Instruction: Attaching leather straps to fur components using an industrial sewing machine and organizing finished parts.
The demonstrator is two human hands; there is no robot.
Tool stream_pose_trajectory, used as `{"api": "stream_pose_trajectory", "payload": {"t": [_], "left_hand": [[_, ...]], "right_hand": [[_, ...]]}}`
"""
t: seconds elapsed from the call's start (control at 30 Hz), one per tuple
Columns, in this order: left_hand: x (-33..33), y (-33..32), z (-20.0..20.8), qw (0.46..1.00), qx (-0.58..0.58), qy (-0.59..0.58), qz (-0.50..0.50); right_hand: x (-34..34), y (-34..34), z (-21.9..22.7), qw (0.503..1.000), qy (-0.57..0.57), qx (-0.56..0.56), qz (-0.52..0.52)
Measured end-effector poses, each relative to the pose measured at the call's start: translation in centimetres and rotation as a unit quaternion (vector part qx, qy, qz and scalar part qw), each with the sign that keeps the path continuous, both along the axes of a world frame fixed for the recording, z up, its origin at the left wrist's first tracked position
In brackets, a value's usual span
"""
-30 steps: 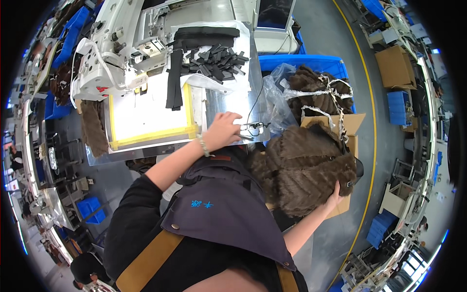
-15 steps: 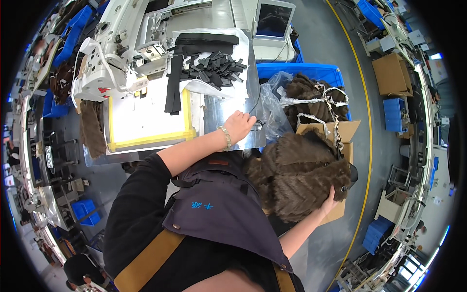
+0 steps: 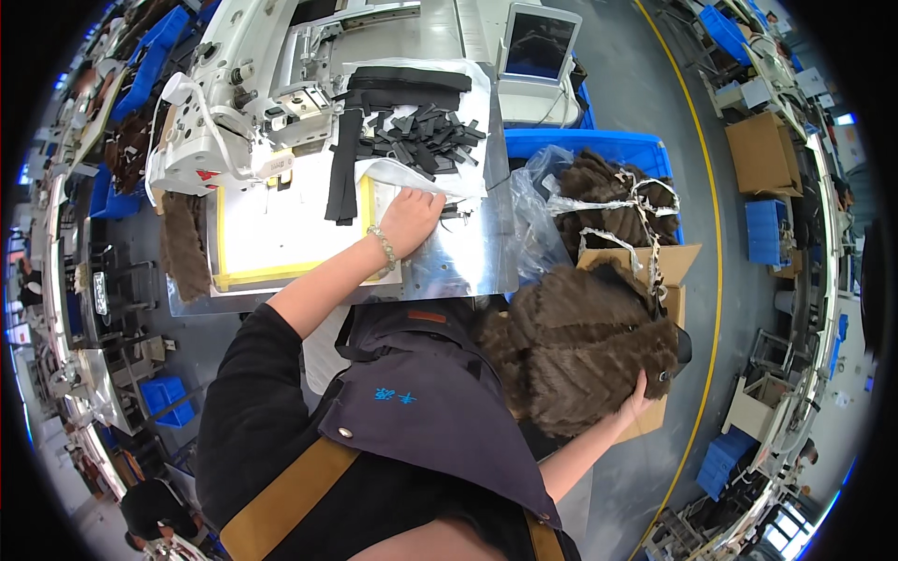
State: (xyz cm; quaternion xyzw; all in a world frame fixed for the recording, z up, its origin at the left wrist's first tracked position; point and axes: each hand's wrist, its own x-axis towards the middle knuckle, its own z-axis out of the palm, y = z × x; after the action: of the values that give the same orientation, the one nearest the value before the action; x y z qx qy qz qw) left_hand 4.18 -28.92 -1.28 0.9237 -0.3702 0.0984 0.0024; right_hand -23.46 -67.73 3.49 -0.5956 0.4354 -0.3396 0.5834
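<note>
My left hand [image 3: 412, 222] is over the metal table plate [image 3: 468, 252], near the edge of a white cloth [image 3: 398, 173]. Its fingers are curled, and a small dark metal tool [image 3: 456, 213], shaped like thread snips, sticks out at the fingertips. Beyond the hand lie a pile of short black strips [image 3: 426, 138] and long black bands [image 3: 344, 173]. My right hand [image 3: 638, 404] grips the right lower edge of a brown fur piece [image 3: 585, 355], thumb on top and other fingers hidden. The fur rests over an open cardboard box [image 3: 678, 262] beside my lap.
A white sewing machine [image 3: 210, 140] stands at the left above a yellow-taped white panel [image 3: 271, 234]. More brown fur with white strips [image 3: 608, 192] fills a blue bin [image 3: 594, 140], with clear plastic [image 3: 538, 206] beside it. A screen [image 3: 538, 45] stands at the back.
My left hand has moved left and slightly away across the plate, and the small dark tool has moved with it. My right hand keeps its hold on the fur. The view has shifted slightly.
</note>
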Motion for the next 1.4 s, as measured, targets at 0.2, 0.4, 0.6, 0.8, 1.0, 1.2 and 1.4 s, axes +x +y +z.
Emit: {"api": "stream_pose_trajectory", "payload": {"t": [0.2, 0.4, 0.6, 0.8, 1.0, 1.2, 1.4], "left_hand": [[0.6, 0.7, 0.7, 0.999, 0.012, -0.046, 0.024], [4.5, 2.9, 2.4, 0.995, -0.023, -0.076, -0.057], [7.9, 3.2, 3.3, 0.991, 0.031, -0.026, -0.124], [14.5, 4.9, 3.5, 0.995, 0.033, -0.089, 0.007], [17.8, 5.3, 1.3, 0.992, 0.036, -0.088, 0.081], [18.0, 4.8, 0.1, 0.986, 0.008, 0.025, 0.163], [18.8, 5.2, 1.1, 0.949, -0.127, 0.134, 0.257]], "right_hand": [[-0.5, -0.7, -1.0, 0.999, 0.019, -0.047, -0.009], [-0.7, -1.0, -1.5, 0.999, 0.012, -0.047, 0.002], [-0.8, -1.0, -1.6, 0.999, 0.001, -0.035, 0.003], [-0.3, -0.4, -0.8, 1.0, 0.006, -0.023, -0.009], [0.1, 0.1, -0.2, 0.999, 0.016, -0.042, -0.009], [-0.1, 0.0, -0.5, 0.999, 0.023, -0.036, -0.02], [-0.1, -0.1, -0.3, 0.999, 0.011, -0.033, -0.004]]}}
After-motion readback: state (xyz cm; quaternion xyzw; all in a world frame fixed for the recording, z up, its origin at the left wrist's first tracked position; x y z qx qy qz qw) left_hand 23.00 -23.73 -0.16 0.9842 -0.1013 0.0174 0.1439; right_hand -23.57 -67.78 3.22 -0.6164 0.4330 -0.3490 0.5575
